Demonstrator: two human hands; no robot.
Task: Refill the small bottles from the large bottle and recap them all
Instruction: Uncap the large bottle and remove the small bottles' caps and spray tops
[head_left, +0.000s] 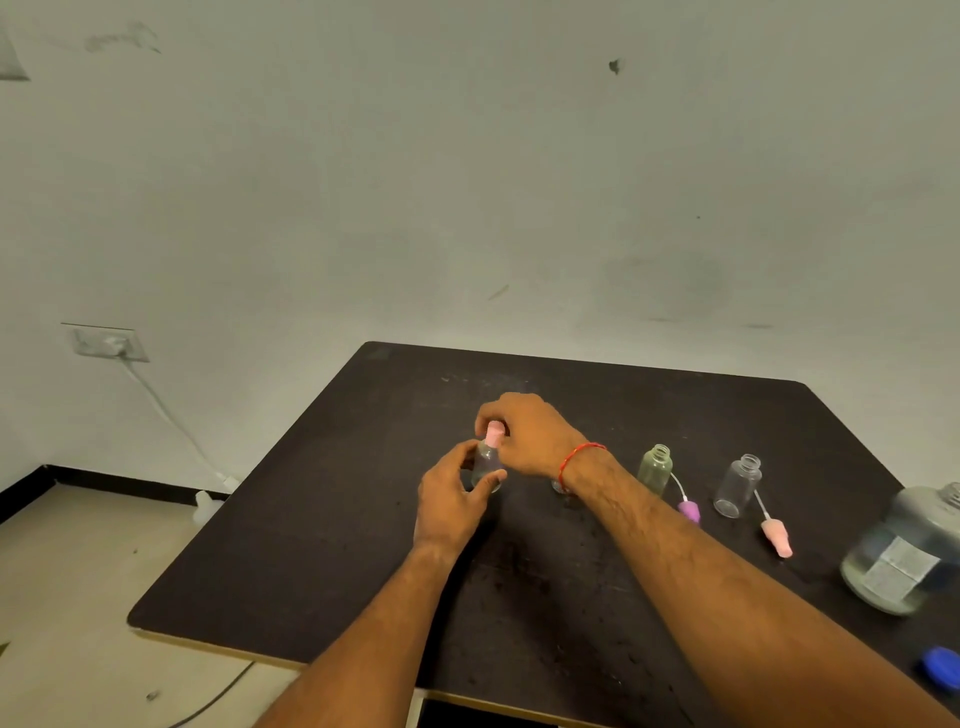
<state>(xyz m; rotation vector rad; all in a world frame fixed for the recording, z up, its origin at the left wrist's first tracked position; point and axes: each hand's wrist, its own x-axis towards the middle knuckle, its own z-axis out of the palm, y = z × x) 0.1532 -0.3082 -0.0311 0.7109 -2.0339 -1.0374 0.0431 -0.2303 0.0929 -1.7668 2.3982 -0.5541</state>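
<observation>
Head view: the left hand (449, 499) curls round a small clear bottle (487, 465) standing mid-table, and the right hand (530, 436) pinches the pink cap (495, 432) sitting on its neck. The dark, scuffed table (311, 545) has rounded corners and a pale strip along its near edge. Bare surface lies left of the hands and in front of them.

To the right stand a greenish bottle (655, 467) and a clear plastic bottle (737, 486), both with threaded necks uncapped. A purple cap (690, 510) and a second pink cap (776, 538) lie just beside them, each with a thin white tube. The large bottle (904, 556), rounded, labelled and open, stands near the right edge. Its blue lid (943, 667) lies close to the near edge.
</observation>
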